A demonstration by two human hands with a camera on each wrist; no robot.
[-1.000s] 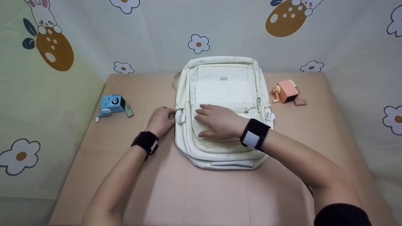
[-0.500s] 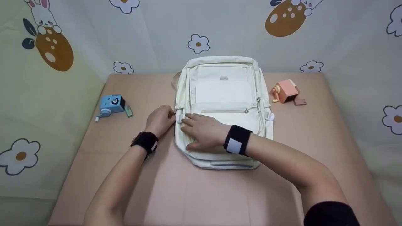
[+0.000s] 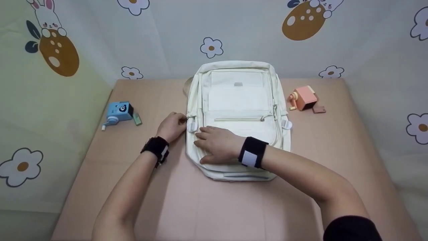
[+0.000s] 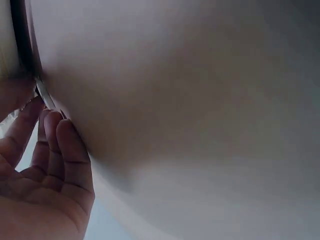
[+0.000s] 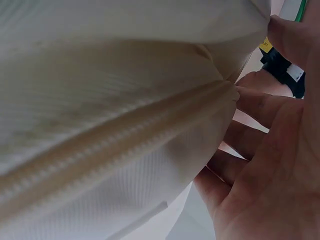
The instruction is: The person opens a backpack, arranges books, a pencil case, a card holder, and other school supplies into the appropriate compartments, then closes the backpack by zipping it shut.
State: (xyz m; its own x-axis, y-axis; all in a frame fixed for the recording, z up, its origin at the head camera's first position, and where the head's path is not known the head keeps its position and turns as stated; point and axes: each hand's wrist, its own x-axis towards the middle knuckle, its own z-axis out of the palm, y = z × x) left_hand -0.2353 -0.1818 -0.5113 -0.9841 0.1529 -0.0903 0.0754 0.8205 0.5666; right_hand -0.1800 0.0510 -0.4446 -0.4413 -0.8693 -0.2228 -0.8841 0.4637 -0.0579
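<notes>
A cream backpack lies front side up on the table, top end away from me. At its left side, my left hand pinches what looks like a small zipper pull; fingertips partly cover it in the left wrist view. My right hand rests on the lower left of the bag's front with its fingers extended. In the right wrist view, those fingers lie along the fabric edge, beside a zipper seam. A front pocket zipper shows above the right hand.
Left of the bag stands a blue hand-crank pencil sharpener beside a green eraser-like block. On the right are a pink crank sharpener and a brownish-pink block. Patterned cloth surrounds the table.
My right hand has slid left and toward me across the bag's front, uncovering the pocket zipper. The left hand has hardly moved at the bag's side.
</notes>
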